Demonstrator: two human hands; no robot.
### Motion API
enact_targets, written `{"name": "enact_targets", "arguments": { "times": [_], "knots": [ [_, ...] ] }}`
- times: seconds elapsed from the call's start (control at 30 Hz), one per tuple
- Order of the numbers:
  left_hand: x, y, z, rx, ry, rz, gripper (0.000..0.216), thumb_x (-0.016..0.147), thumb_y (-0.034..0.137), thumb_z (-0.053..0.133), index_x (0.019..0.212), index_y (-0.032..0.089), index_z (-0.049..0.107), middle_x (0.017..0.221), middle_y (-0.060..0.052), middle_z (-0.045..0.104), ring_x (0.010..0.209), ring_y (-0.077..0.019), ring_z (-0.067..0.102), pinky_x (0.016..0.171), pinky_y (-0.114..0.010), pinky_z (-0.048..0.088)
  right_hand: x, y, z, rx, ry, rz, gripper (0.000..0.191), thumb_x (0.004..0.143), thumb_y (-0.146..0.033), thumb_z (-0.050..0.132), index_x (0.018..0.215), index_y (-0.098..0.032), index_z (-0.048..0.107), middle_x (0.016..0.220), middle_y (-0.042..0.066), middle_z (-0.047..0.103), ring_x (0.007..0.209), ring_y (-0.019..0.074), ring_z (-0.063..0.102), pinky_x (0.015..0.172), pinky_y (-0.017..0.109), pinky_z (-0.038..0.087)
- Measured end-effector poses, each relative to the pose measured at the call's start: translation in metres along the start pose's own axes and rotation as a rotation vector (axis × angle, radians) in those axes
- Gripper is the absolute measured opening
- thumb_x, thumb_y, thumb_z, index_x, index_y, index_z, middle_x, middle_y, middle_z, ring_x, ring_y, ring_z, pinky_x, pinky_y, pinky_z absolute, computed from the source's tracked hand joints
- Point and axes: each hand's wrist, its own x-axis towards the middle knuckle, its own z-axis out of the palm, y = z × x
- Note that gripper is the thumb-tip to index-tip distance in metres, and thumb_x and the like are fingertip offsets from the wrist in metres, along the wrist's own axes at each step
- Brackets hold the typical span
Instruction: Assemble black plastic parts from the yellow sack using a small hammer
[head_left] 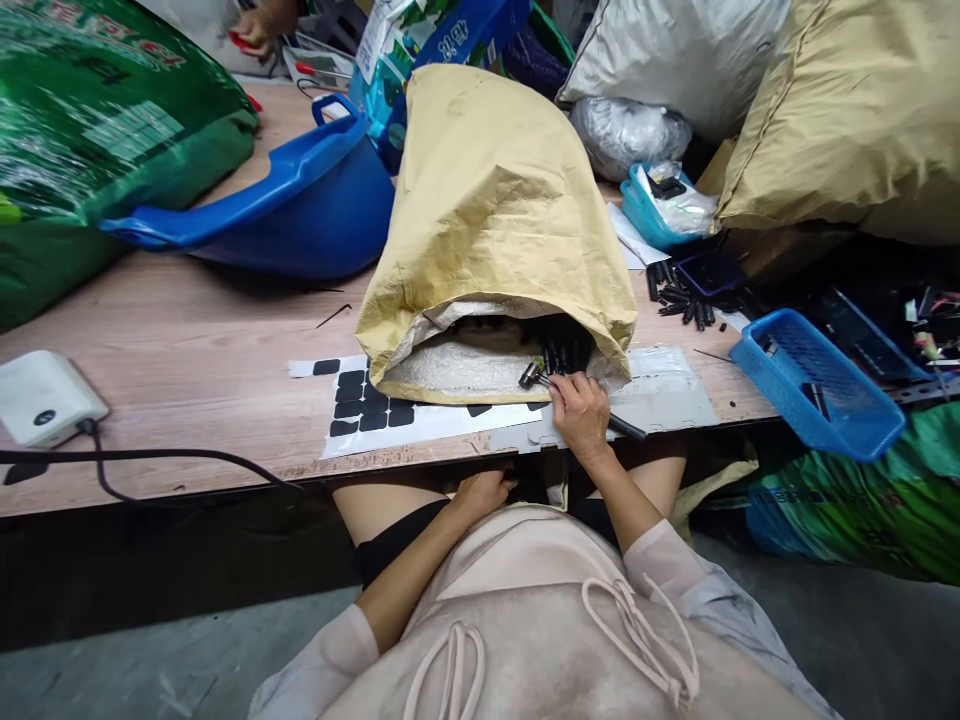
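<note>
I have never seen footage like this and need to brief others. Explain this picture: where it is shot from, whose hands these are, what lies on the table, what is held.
There is one view, from a camera worn on a person's head, looking down over their lap to a wooden table. No machine is involved, only two bare hands.

The right hand rests at the mouth of a tan paper sack lying on its side, its fingers closed on a dark rod-shaped part; more such parts show inside the sack. The left hand is below the table edge, near the lap; whether it holds anything cannot be told.

Also on the table: a white sheet of black pads, a blue basin, a blue basket, a white device with a cable. Another person's hand works at the far end.
</note>
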Motion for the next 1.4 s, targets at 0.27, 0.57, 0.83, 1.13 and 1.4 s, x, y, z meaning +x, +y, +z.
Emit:
{"name": "enact_targets", "arguments": {
  "times": [0.27, 0.57, 0.83, 1.13, 1.4],
  "knots": [
    [0.012, -0.006, 0.004, -0.030, -0.100, 0.031, 0.045, 0.095, 0.041, 0.059, 0.139, 0.032, 0.065, 0.133, -0.007, 0.074, 0.123, -0.0287, 0.069, 0.097, -0.036, 0.054, 0.000, 0.000, 0.000, 0.008, -0.028, 0.010, 0.024, 0.102, -0.029, 0.056, 0.116, -0.026, 0.075, 0.098, 0.007, 0.065, 0.090, 0.0230, 0.050, 0.077, 0.035, 0.033],
    [-0.032, 0.045, -0.125, -0.446, -0.149, 0.529, 0.035, 0.095, 0.051, 0.060, 0.103, 0.020, 0.076, 0.081, -0.003, 0.076, 0.063, -0.0153, 0.063, 0.060, -0.025, 0.050, 0.000, -0.002, -0.002, -0.008, 0.009, -0.017, 0.023, 0.103, -0.030, 0.056, 0.114, -0.025, 0.075, 0.095, 0.007, 0.067, 0.088, 0.0231, 0.051, 0.077, 0.036, 0.033],
    [0.080, 0.084, -0.171, -0.205, 0.755, 0.214, 0.029, 0.087, 0.034, 0.071, 0.109, 0.017, 0.080, 0.102, -0.012, 0.080, 0.098, -0.0307, 0.072, 0.085, -0.037, 0.054, 0.001, -0.002, -0.002, 0.009, -0.026, 0.001, 0.022, 0.103, -0.030, 0.056, 0.115, -0.025, 0.075, 0.096, 0.007, 0.066, 0.090, 0.0232, 0.051, 0.079, 0.036, 0.034],
    [0.078, 0.063, -0.175, -0.118, 0.766, 0.139, 0.030, 0.089, 0.036, 0.070, 0.113, 0.020, 0.080, 0.099, -0.012, 0.079, 0.097, -0.0319, 0.071, 0.083, -0.037, 0.052, 0.001, -0.003, -0.003, -0.017, -0.024, 0.001, 0.022, 0.103, -0.029, 0.058, 0.116, -0.025, 0.075, 0.096, 0.006, 0.068, 0.090, 0.0224, 0.052, 0.079, 0.034, 0.033],
    [0.041, -0.003, -0.170, -0.126, 0.661, 0.375, 0.016, 0.083, 0.028, 0.075, 0.097, 0.021, 0.077, 0.094, -0.004, 0.071, 0.096, -0.0244, 0.061, 0.088, -0.036, 0.048, -0.002, 0.001, -0.002, -0.016, 0.042, -0.071, 0.024, 0.105, -0.028, 0.055, 0.115, -0.026, 0.077, 0.093, 0.005, 0.068, 0.087, 0.0205, 0.052, 0.078, 0.034, 0.033]
  ]
}}
